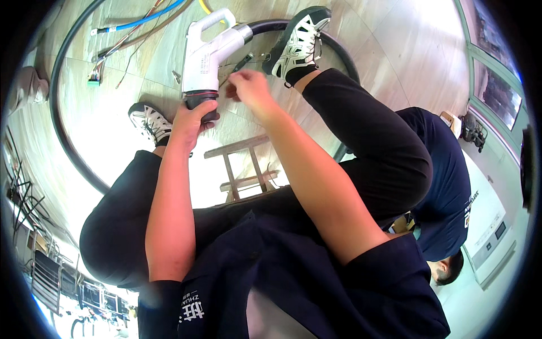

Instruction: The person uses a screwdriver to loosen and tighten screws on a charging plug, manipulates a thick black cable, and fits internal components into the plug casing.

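Observation:
My left hand (195, 118) grips the black lower end (199, 99) of a white connector gun (200, 62), just below a red ring. The gun has a looped handle and a thick black cable (265, 25) from its top. My right hand (248, 87) is to the right of the gun, its fingers bent and smeared by motion; whether it holds anything is unclear. Beyond it on the tiled floor lies a small dark tool or part (244, 61).
A wooden stool frame (254, 175) is between my legs. Coloured wires (124, 27) lie upper left, ringed by black cable (55, 96). A co-worker (446, 186) bends at my right beside a white cabinet (488, 226). Black metal chairs (45, 271) stand lower left.

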The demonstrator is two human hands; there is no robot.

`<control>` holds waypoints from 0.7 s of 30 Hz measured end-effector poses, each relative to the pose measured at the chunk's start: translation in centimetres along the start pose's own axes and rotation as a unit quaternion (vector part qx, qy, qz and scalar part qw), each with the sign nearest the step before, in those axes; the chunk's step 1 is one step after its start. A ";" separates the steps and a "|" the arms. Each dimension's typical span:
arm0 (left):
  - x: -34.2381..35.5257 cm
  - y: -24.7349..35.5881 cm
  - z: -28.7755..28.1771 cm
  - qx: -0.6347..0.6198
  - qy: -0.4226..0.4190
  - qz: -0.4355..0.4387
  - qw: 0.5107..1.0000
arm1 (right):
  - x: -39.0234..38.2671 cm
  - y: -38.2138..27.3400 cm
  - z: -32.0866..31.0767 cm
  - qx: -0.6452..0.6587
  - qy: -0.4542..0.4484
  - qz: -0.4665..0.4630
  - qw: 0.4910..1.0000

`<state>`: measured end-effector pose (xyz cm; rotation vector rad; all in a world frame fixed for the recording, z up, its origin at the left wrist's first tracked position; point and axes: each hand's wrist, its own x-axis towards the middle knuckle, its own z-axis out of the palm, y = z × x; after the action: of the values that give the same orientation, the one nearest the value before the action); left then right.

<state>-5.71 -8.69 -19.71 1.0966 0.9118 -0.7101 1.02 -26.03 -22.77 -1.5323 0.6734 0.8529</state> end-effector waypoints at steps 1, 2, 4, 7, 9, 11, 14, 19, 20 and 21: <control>-0.1 0.0 0.0 0.001 0.003 0.000 1.000 | 0.9 -0.2 -0.6 -0.069 0.087 -0.030 0.993; 0.0 0.0 -0.2 0.002 0.007 0.000 1.000 | 1.7 -0.5 -1.1 -0.137 0.173 -0.060 0.974; 0.0 0.1 -0.3 0.005 0.012 0.003 1.000 | 2.2 -2.6 -1.8 -0.177 0.236 -0.154 0.943; -1.0 0.7 1.0 0.019 0.026 0.016 0.999 | 3.8 -5.3 -3.0 -0.198 0.301 -0.282 0.889; -0.8 0.5 0.8 0.020 0.015 0.025 0.999 | 5.7 -6.8 -3.1 -0.182 0.310 -0.326 0.875; -1.1 0.2 1.0 0.009 0.026 0.044 0.999 | 6.4 -8.5 -3.3 -0.131 0.277 -0.303 0.902; -0.9 0.3 0.5 0.031 0.030 0.043 0.998 | 6.6 -9.1 -1.8 -0.271 0.118 -0.224 0.928; -1.2 1.2 1.9 0.057 0.069 0.051 0.995 | 7.3 -3.3 -1.6 -0.054 0.084 -0.039 0.994; -1.4 1.5 2.0 0.067 0.065 0.059 0.994 | 6.5 -2.9 -1.0 0.029 0.038 -0.002 0.999; -1.7 1.7 2.2 0.080 0.059 0.067 0.993 | 5.4 -2.5 -0.5 0.113 -0.008 0.036 0.993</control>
<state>-4.47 -10.13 -17.12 1.3408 0.8834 -0.6198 6.13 -25.87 -25.76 -1.3032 0.7901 0.8118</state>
